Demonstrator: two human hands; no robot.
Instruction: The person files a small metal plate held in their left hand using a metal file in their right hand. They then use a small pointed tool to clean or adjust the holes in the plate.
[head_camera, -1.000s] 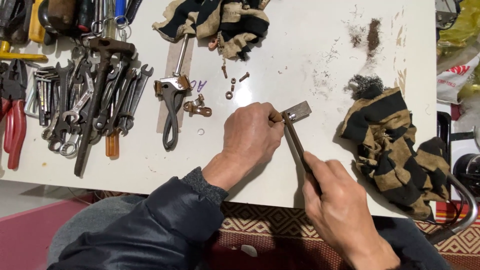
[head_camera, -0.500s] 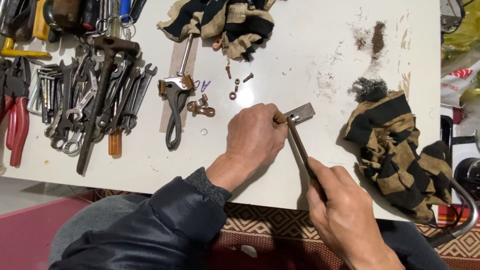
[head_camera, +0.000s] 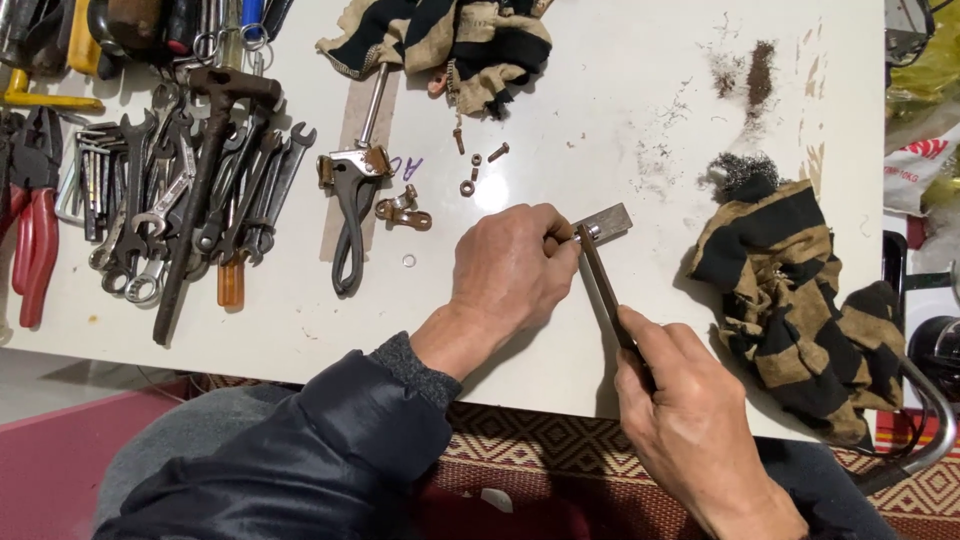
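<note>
Right hand (head_camera: 690, 420) gripped a thin, dark rusty file (head_camera: 603, 285) near the white table (head_camera: 620, 100) front edge. Left hand (head_camera: 510, 270) pinched a small flat grey metal plate (head_camera: 608, 222) under the file tip. Crumpled striped rag (head_camera: 790, 290) just right; wrenches (head_camera: 170, 210) piled far left.

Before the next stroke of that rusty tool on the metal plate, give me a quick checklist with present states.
1. Left hand pins the small metal plate on the table: ok.
2. Right hand grips the rusty tool at its near end: ok.
3. Tool tip meets plate: ok.
4. Left fingers clear of tip: not ok, close.
5. Loose nuts and screws out of the way: ok.
6. Striped rag clear of tool: ok.
</note>
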